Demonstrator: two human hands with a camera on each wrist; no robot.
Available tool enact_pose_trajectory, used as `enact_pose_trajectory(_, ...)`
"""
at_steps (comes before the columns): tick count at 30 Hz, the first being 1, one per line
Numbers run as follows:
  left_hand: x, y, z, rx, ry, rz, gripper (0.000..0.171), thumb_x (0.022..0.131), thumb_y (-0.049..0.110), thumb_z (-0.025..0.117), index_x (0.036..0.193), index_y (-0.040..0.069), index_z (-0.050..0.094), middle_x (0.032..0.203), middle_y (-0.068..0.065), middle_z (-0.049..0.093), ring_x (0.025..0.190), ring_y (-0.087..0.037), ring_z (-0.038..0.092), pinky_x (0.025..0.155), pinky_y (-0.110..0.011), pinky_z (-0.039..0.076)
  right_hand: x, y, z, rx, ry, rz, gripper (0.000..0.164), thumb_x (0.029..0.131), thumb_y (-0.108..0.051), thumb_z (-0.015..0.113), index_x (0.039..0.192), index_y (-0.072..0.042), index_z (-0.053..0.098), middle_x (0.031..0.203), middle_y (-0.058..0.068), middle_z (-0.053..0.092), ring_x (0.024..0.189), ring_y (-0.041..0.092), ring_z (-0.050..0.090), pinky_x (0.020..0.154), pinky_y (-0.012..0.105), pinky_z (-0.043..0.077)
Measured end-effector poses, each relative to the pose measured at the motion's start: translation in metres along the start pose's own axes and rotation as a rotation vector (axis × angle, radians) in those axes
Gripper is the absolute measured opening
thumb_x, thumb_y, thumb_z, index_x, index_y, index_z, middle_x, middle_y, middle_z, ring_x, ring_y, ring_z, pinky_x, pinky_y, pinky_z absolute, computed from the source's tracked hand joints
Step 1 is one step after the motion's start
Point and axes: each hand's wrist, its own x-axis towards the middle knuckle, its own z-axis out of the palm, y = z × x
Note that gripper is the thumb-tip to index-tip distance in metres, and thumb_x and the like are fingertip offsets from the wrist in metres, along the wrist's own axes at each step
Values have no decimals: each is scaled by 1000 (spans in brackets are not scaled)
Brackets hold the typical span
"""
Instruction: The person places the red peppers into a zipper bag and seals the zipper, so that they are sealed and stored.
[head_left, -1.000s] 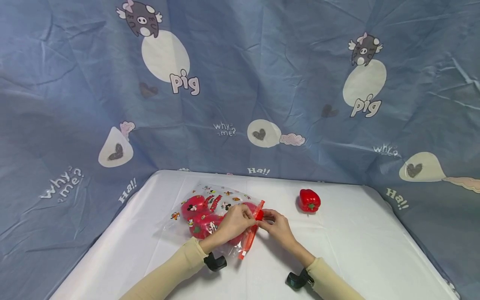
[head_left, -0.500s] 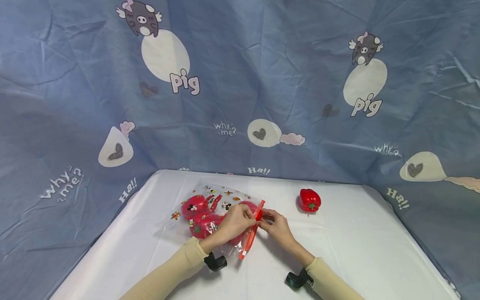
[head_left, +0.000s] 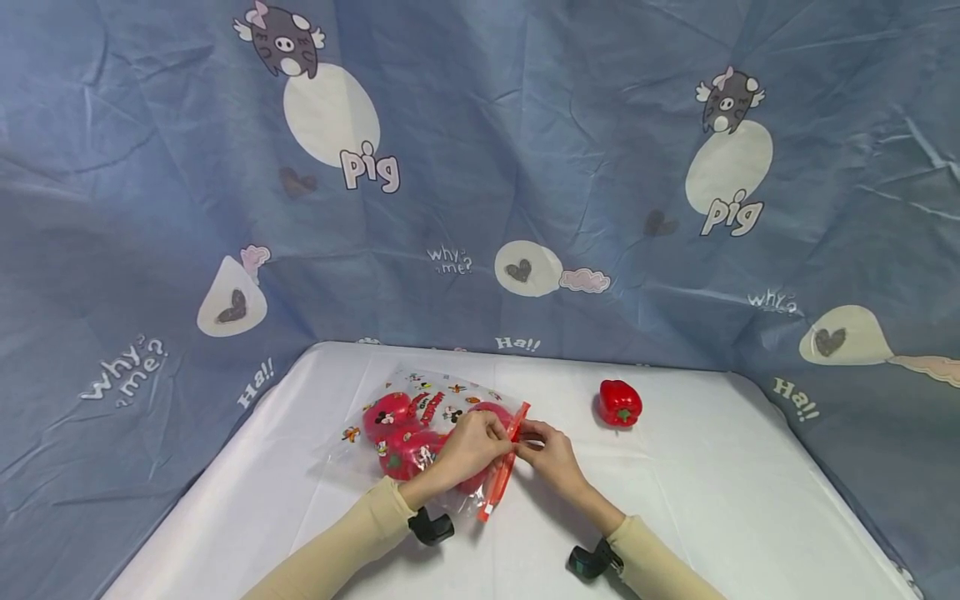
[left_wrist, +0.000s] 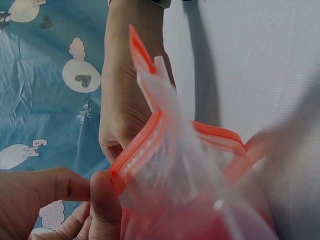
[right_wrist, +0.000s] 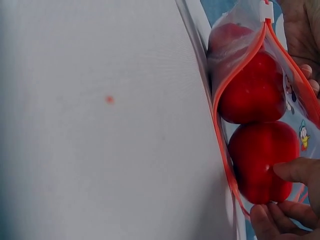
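A clear zip bag (head_left: 429, 385) with cartoon prints and an orange zip edge lies on the table, several red bell peppers (head_left: 397, 454) inside. My left hand (head_left: 474, 442) pinches the orange edge between thumb and fingers, holding the mouth apart. At that mouth, my right hand (head_left: 557, 460) holds a red bell pepper (right_wrist: 264, 157); in the right wrist view its thumb lies on the pepper and the fingertips are below it. The pepper sits between the two orange edges, beside another inside. From the head view, fingers and the bag's edge mostly hide it.
One more red bell pepper (head_left: 619, 404) stands on the white table (head_left: 712, 483), to the right behind my right hand. A white slider (right_wrist: 267, 11) sits at one end of the zip. Behind the table hangs a blue printed cloth (head_left: 465, 167).
The pepper in my right hand has gone farther into the bag's mouth, so less red shows by the fingers. My left hand keeps its hold on the edge.
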Motion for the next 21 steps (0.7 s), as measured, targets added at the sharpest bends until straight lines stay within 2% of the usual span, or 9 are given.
enact_pose_trajectory(12, -1, 1, 0, 2, 3, 22, 7, 82, 4, 66, 76, 3, 62, 70, -17, 69, 47, -9, 60, 42, -21, 49, -1, -1, 5, 10, -29, -4, 33, 86, 5, 63, 117, 14, 58, 114, 29, 64, 108, 42, 63, 93, 47, 52)
enact_pose_trajectory(15, -2, 1, 0, 9, 3, 23, 7, 82, 5, 66, 76, 4, 63, 68, -16, 69, 46, -9, 61, 42, -21, 49, 1, 11, 8, 11, -19, -16, 32, 86, 7, 62, 117, 14, 59, 113, 30, 65, 107, 43, 63, 92, 48, 52)
enact_pose_trajectory(21, -2, 0, 0, 11, 10, 31, 8, 82, 5, 67, 75, 3, 63, 64, -12, 69, 46, -9, 61, 42, -21, 49, 7, 35, 11, -10, -2, -1, 32, 86, 4, 64, 118, 8, 62, 115, 24, 67, 108, 36, 65, 92, 37, 54)
